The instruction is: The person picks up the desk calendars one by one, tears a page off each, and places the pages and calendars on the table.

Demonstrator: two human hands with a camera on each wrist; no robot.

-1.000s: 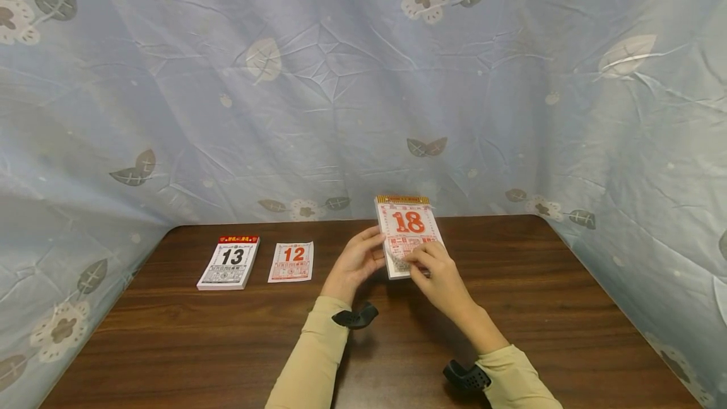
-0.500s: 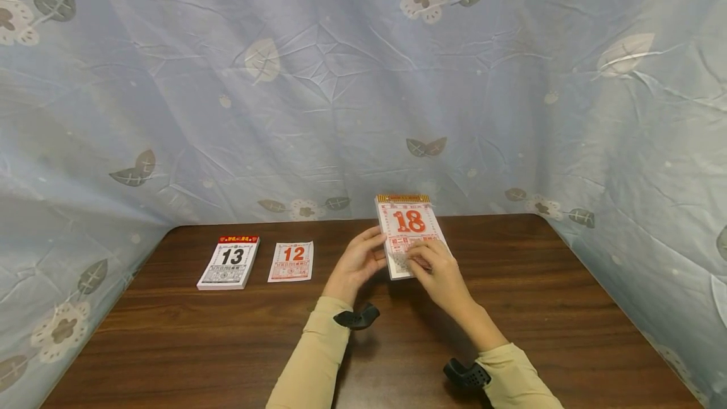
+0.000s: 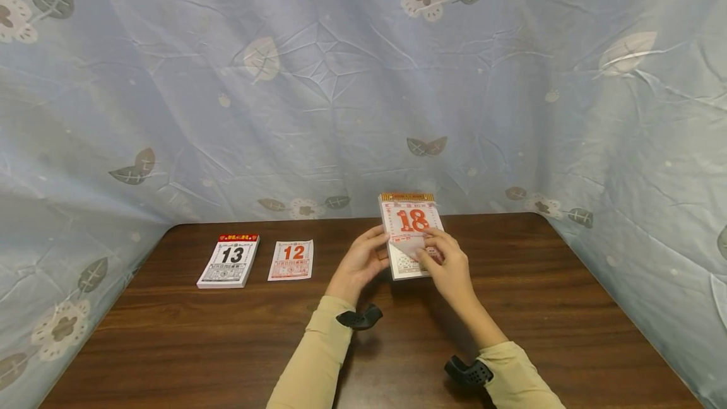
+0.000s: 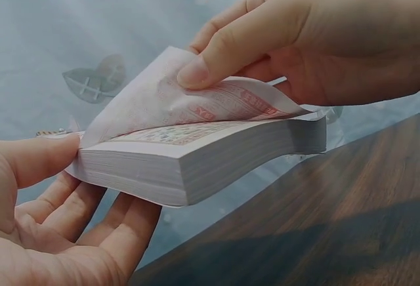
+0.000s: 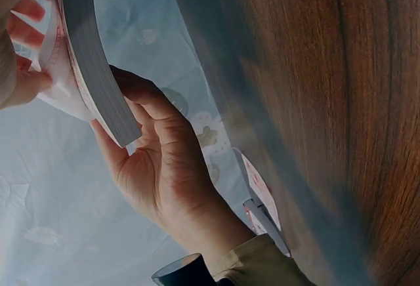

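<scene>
- The right hand [image 3: 450,267] is found at the lower half of the tear-off calendar pad [image 3: 410,232]; its thumb and fingers are pinched on the top sheet [image 4: 197,102], whose lower edge is lifted and curled back off the block.
- The left hand [image 3: 359,262] is set at the pad's left edge, with the fingers curled beneath the block and the thumb laid on top, so the pad is clasped from the side.
- The pad is held tilted above the table [image 3: 238,339], near the middle of its far edge, with the printed 18 facing the person; whether its lower edge touches the wood cannot be told.
- Handling, as judged: the block is thick and moderately heavy yet bends under grip, as seen in the right wrist view; it is best supported under its back and along one side edge.
- The single sheet is thin, limp and easily torn; it should be taken at a lower corner between thumb and fingertip, with the block steadied near the bound top strip.
- Toward the table's far left corner a second pad showing 13 [image 3: 230,261] lies flat, with a loose sheet showing 12 [image 3: 291,260] just beside it on its right, apart from it.
- A flower-and-leaf patterned cloth [image 3: 318,81] is hung behind and round the table.
</scene>
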